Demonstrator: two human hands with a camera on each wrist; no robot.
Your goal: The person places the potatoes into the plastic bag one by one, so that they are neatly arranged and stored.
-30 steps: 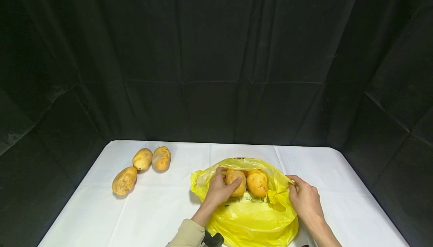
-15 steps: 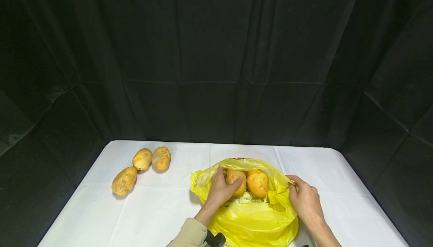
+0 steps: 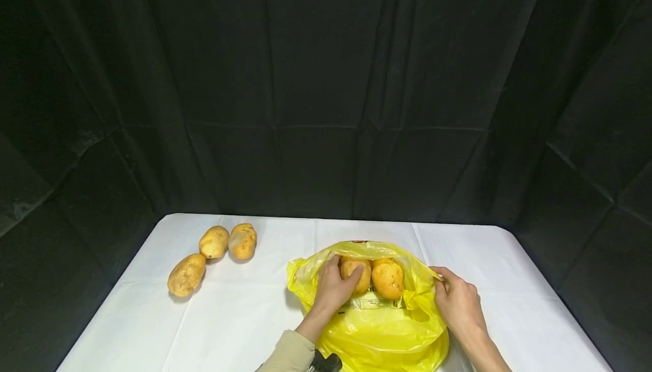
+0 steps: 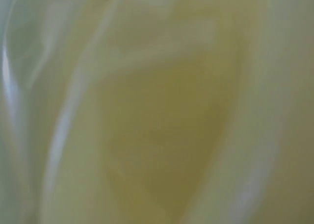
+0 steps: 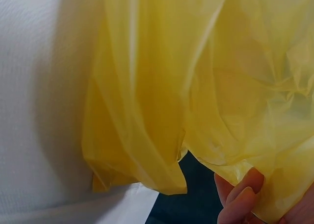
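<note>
A yellow plastic bag [image 3: 377, 338] lies at the front of the table with its mouth spread open. Inside it, my left hand [image 3: 333, 287] grips a potato [image 3: 360, 281], thumb over its near side and fingers around its left. A second potato [image 3: 387, 279] sits just right of that one, in the bag. At the bag's right rim, my right hand [image 3: 459, 301] pinches the plastic edge; the right wrist view shows its fingertips [image 5: 240, 197] against the yellow film [image 5: 142, 96]. Only blurred yellow plastic [image 4: 162, 126] fills the left wrist view, hiding the left hand there.
Three loose potatoes lie at the table's far left: one nearer the front [image 3: 186, 275], one behind it [image 3: 214, 242], and one to the right [image 3: 243, 242]. White cloth covers the table [image 3: 244, 315]. Black curtains [image 3: 326, 106] stand behind and at both sides.
The left forearm has shifted slightly right, while the left hand stays on the potato in the bag. The right hand keeps its pinch on the rim. The head view has tilted up a little.
</note>
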